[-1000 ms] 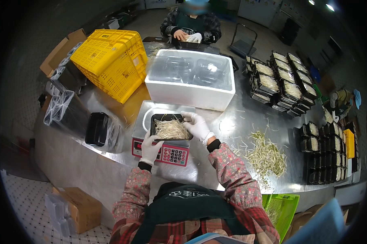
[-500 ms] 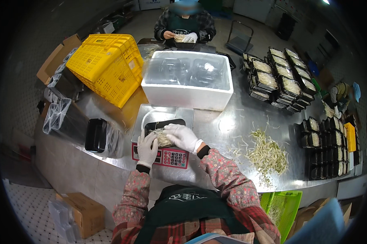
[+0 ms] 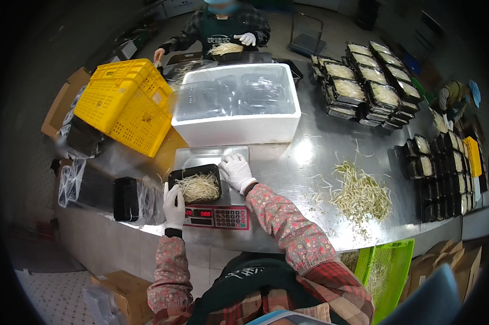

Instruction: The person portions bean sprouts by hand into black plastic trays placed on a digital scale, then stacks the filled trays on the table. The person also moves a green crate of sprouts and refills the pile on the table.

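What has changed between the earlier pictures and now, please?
The black tray shifted left on the scale. The right hand came off its sprouts, to its right side. The co-worker's bare hand moved out to the picture's left. Unchanged: left hand at the tray's left side, white foam box, loose sprout heap.

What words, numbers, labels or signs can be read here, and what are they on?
I describe these without copying wording or digits.
Scale display: red lit digits.
Keypad: key markings, too small to read.
Wearer's apron: white lettering, creased.
Co-worker's apron: white lettering, on the chest.
Yellow crate: pale patch, cannot tell if printed.
Pale panel behind: markings too blurred.
Black tray: no lettering visible.
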`<state>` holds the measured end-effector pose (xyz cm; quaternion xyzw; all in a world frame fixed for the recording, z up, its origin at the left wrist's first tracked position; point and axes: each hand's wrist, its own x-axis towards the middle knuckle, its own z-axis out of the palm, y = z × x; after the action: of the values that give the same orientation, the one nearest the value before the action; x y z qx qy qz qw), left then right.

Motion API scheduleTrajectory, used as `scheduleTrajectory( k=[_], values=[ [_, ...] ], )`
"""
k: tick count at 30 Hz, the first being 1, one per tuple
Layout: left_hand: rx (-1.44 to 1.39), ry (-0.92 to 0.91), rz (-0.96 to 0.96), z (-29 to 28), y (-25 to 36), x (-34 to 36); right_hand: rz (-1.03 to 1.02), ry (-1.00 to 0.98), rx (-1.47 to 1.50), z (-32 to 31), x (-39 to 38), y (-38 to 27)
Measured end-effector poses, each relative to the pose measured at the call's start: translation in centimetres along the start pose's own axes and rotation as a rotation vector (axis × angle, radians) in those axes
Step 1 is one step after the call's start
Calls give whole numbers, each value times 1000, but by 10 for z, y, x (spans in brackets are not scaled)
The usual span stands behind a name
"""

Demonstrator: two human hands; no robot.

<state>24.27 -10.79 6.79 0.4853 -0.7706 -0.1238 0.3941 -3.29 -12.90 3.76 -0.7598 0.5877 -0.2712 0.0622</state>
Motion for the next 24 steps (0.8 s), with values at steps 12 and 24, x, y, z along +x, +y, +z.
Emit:
scheduleTrajectory(
  k=[12, 24],
  values=[
    [-229, 19, 285, 37, 135, 28, 395, -183, -304, -32, -213, 81],
    [-129, -1033, 523, 198, 239, -146, 809, -114, -496, -168, -365, 193]
  ],
)
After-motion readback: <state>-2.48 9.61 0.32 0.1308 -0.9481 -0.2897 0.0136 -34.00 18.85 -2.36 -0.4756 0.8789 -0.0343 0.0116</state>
